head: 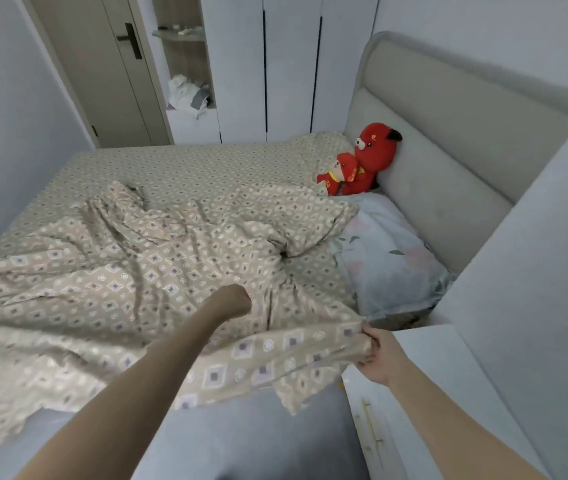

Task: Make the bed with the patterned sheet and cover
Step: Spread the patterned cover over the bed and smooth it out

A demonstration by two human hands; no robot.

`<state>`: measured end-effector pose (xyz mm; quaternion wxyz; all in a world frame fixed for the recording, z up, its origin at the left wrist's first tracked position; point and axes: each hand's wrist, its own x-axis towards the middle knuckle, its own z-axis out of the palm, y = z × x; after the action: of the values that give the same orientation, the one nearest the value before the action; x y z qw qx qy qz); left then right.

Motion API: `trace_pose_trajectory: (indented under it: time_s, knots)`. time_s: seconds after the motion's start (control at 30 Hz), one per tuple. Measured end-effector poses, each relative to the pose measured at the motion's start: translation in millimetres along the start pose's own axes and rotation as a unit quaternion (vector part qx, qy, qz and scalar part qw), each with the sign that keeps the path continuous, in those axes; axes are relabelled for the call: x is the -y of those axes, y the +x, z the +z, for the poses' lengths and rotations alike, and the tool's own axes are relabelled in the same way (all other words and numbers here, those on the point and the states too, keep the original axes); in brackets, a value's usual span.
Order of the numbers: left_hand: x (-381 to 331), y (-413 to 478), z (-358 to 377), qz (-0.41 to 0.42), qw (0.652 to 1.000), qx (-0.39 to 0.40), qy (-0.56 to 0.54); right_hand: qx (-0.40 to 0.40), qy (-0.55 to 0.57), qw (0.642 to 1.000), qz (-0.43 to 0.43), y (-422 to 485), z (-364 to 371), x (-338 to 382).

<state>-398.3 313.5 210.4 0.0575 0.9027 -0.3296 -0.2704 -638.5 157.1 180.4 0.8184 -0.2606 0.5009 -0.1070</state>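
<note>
A beige patterned sheet [185, 168] covers the mattress. A crumpled patterned cover [109, 271] of matching print lies over the near half of the bed and hangs off the near edge. My left hand [232, 301] reaches onto the cover with fingers curled into its folds; whether it grips the cloth is hidden. My right hand [377, 353] grips the cover's near right corner, lifted above the bed edge. A pale floral pillow [386, 258] lies at the head end on the right.
Two red plush toys [362, 161] lean on the grey padded headboard [448, 133]. A white bedside cabinet [431, 393] stands by my right arm. White wardrobes [293, 64], an open shelf and a door [102, 64] are beyond the bed's far side.
</note>
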Motion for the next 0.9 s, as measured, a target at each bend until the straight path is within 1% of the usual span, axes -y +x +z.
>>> trace_pose_trajectory:
  time_s: [0.07, 0.1, 0.17, 0.23, 0.27, 0.33, 0.4, 0.47, 0.53, 0.57, 0.6, 0.63, 0.7, 0.77, 0.83, 0.9]
  knots:
    - [-24.5, -3.9, 3.4, 0.013, 1.000, -0.006, 0.007, 0.055, 0.072, 0.995, -0.035, -10.9, -3.0, 7.4]
    - [-34.3, -5.5, 4.8, 0.021, 1.000, -0.013, 0.008, 0.070, 0.105, 0.991, -0.043, -15.4, -6.3, 7.6]
    - [-51.6, -7.8, 9.1, 0.031, 0.999, -0.020, 0.007, 0.079, 0.116, 0.989, -0.041, -25.4, -21.4, 2.8]
    - [-61.5, -6.3, 16.5, 0.035, 0.999, -0.014, 0.010, 0.056, 0.055, 0.997, -0.004, -26.9, -45.2, -10.4]
    - [-63.2, -6.1, 19.8, 0.030, 0.999, -0.008, 0.014, 0.028, 0.008, 0.999, 0.020, -24.1, -56.8, -18.3]
    - [-64.8, -6.4, 26.6, 0.022, 0.999, 0.006, 0.023, -0.020, -0.058, 0.995, 0.080, -17.4, -78.6, -31.1]
    - [-64.5, -4.8, 35.2, 0.017, 1.000, 0.015, 0.009, -0.055, -0.117, 0.986, 0.104, -5.1, -91.6, -38.1]
    - [-61.8, -7.3, 39.5, 0.013, 1.000, 0.020, 0.002, -0.071, -0.117, 0.983, 0.125, 0.4, -88.0, -39.8]
    - [-61.2, -9.5, 39.1, 0.010, 0.999, 0.034, 0.007, -0.070, -0.110, 0.985, 0.111, 3.6, -74.5, -31.5]
    - [-61.1, -10.3, 36.4, 0.010, 0.999, 0.040, 0.011, -0.050, -0.082, 0.992, 0.079, 2.1, -64.7, -26.5]
    - [-61.0, -10.6, 32.5, 0.013, 0.999, 0.044, 0.016, -0.014, -0.029, 0.999, 0.041, 0.1, -55.7, -21.1]
    - [-60.5, -10.9, 27.3, 0.016, 0.998, 0.048, 0.024, 0.028, 0.044, 0.999, 0.013, -3.1, -44.4, -14.5]
    - [-59.4, -12.4, 16.3, 0.016, 0.998, 0.042, 0.035, 0.091, 0.117, 0.989, -0.008, -4.8, -25.3, 2.6]
    - [-55.8, -10.5, 3.8, 0.007, 1.000, 0.020, 0.023, 0.144, 0.115, 0.983, -0.013, -3.0, -7.2, 24.2]
    - [-54.4, -8.0, -7.0, 0.004, 1.000, -0.003, 0.015, 0.163, 0.059, 0.985, -0.020, -7.3, 5.9, 45.0]
    - [-55.1, -2.3, -13.3, -0.004, 0.999, -0.025, -0.020, 0.191, -0.006, 0.981, -0.024, -8.4, 11.1, 60.2]
